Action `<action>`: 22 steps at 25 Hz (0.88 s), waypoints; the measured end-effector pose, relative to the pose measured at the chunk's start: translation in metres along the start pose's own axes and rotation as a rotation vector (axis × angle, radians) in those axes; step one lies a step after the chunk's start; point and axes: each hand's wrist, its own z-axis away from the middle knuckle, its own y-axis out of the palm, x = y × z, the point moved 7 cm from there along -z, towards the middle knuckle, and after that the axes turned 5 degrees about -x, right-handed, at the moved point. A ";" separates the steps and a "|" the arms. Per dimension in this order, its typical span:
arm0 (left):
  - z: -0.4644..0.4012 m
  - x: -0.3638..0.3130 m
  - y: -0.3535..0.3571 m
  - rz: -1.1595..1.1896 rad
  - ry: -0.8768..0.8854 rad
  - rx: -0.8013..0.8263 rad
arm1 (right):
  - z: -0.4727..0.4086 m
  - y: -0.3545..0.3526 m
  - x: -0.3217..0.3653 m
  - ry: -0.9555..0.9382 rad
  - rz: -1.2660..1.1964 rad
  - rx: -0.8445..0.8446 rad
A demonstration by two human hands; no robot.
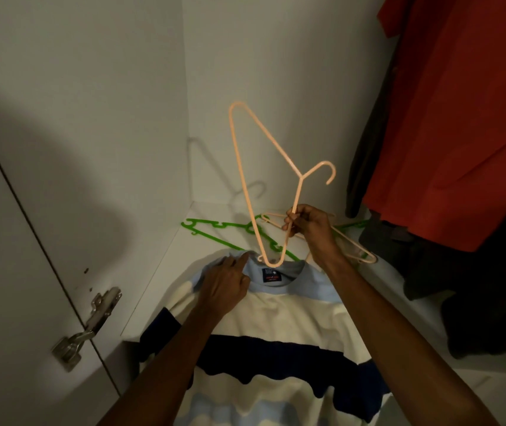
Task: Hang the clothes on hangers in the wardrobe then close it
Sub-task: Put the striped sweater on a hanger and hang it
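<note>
White wardrobe shelf (159, 272) carries a striped sweater (276, 318) lying flat, collar away from the person. On its collar, the left hand (225, 285) rests with fingers pinching the fabric edge. Just right and above, the right hand (305, 222) grips a peach hanger (245, 186) by one arm (hook pointing right), its lower corner touching the collar. Behind that hand lie green hangers (214, 229); a red garment (460, 118) hangs to its right.
</note>
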 end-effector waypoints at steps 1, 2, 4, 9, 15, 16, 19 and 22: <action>0.000 0.000 -0.001 0.009 0.001 -0.016 | 0.005 -0.001 -0.006 0.025 0.025 0.002; 0.001 -0.001 -0.002 0.013 0.000 -0.021 | 0.009 -0.003 -0.013 0.045 0.053 0.011; 0.000 -0.001 -0.004 0.024 -0.001 -0.021 | 0.016 -0.007 -0.024 0.072 0.120 0.055; -0.003 -0.001 -0.009 0.046 -0.036 -0.027 | 0.024 -0.016 -0.025 0.138 0.286 0.143; 0.000 0.002 -0.004 0.083 -0.068 0.021 | 0.028 -0.038 -0.017 0.204 0.570 0.243; -0.001 0.000 -0.005 0.071 -0.057 0.041 | 0.028 -0.038 -0.017 0.209 0.591 0.261; 0.000 -0.002 -0.008 0.093 -0.067 0.111 | 0.026 -0.036 -0.026 0.191 0.652 0.269; 0.001 0.002 -0.004 0.091 -0.052 0.067 | 0.029 -0.034 -0.033 0.197 0.705 0.231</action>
